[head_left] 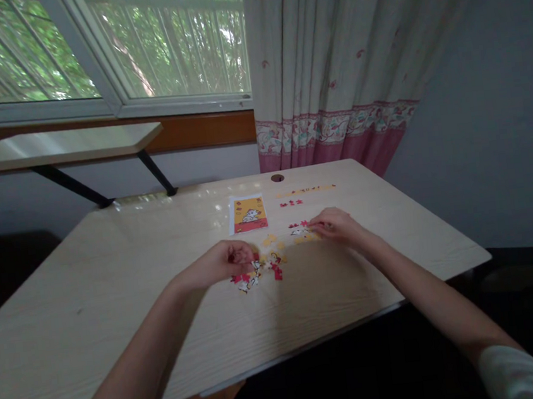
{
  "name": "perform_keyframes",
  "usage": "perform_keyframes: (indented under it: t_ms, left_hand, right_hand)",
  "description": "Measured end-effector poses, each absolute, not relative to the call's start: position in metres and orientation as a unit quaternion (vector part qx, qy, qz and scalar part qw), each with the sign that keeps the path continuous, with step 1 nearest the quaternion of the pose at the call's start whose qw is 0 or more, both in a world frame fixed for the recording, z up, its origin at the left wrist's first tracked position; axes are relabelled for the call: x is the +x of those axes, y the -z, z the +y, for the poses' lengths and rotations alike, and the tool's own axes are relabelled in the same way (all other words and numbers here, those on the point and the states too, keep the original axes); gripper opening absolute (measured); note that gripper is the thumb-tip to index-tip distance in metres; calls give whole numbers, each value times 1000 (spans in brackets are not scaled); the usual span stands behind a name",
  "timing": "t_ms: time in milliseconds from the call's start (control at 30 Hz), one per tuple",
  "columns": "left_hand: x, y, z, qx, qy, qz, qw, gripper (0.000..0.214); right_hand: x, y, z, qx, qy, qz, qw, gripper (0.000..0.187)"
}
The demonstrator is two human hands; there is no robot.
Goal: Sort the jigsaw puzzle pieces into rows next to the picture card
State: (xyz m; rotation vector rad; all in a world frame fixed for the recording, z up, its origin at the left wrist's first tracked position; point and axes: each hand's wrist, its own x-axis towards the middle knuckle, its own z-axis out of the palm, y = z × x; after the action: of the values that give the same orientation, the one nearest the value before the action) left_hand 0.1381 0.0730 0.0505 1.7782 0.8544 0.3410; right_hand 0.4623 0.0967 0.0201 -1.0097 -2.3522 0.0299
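Observation:
My left hand [226, 261] rests on the pale wooden table [114, 291] with its fingers curled over a heap of small red, yellow and white puzzle pieces [262, 268]; whether it holds one I cannot make out. My right hand [337, 225] lies farther right, its fingertips pinched at a small cluster of red and yellow pieces [301, 231]. Behind them lies a yellow and red picture card with a white cartoon animal [248, 214]. A row of joined yellow pieces [306, 190] and a few red pieces [292, 203] sit beyond.
A round cable hole [277, 177] is in the table's far edge. A second tabletop on black legs [51, 147] stands at the back left under a window. A pink-bordered curtain [328, 60] hangs at the back right. The table's front edge runs near my arms.

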Motion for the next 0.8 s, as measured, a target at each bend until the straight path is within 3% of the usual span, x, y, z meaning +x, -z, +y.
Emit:
perform_keyframes:
  t_ms: [300,800]
  left_hand:
    - [174,-21,71,629,-292,384,610,30]
    - [183,-23,65,604,-322,374,626,38]
  right_hand:
    - [391,-12,60,-291,45,-873,389,24]
    - [390,-12,57,-270,69,-869,409,12]
